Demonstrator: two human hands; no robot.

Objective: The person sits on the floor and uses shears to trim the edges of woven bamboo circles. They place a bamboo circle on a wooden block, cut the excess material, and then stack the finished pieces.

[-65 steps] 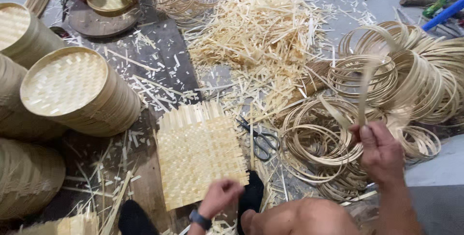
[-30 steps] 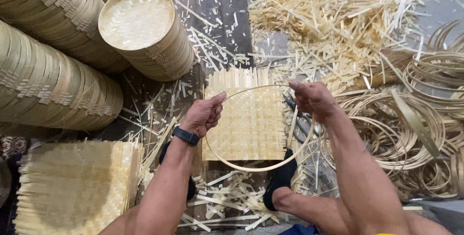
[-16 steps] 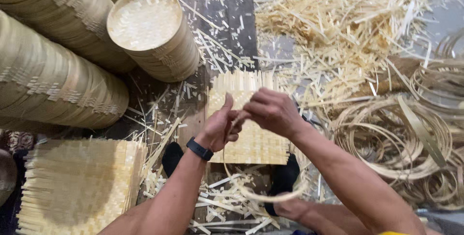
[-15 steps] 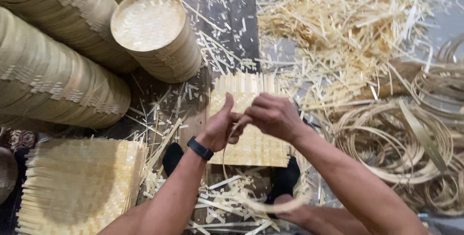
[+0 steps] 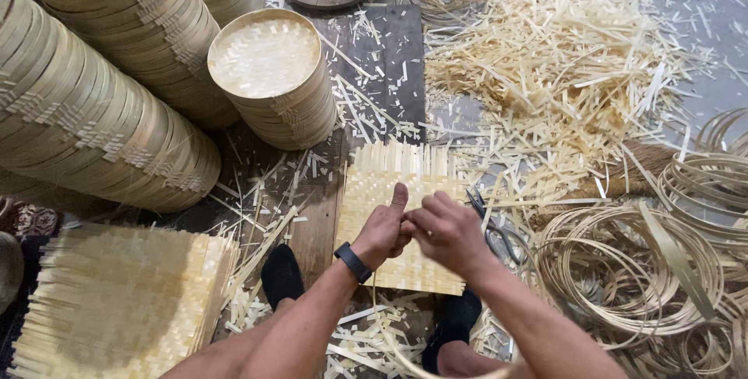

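My left hand (image 5: pixel 384 230) and my right hand (image 5: pixel 447 232) meet over a square woven bamboo mat (image 5: pixel 397 180) on the floor. Both hands pinch the top of a thin bamboo hoop (image 5: pixel 387 338), which curves down toward me and out of the bottom of the view. My left thumb points up and a dark watch sits on that wrist. Dark scissors (image 5: pixel 493 225) lie just right of the mat, partly behind my right hand. My feet in dark socks (image 5: pixel 282 274) rest at the mat's near edge.
Stacks of round woven bamboo trays (image 5: pixel 269 75) lean at the left and back. A pile of woven mats (image 5: pixel 117 301) lies at the lower left. Loose bamboo strips (image 5: pixel 561 75) cover the floor at the back right. Coiled bamboo hoops (image 5: pixel 639 270) lie at the right.
My hands held the hoop wide apart over the mat, then came together at its top. The hoop now hangs down toward me. The view has shifted slightly.
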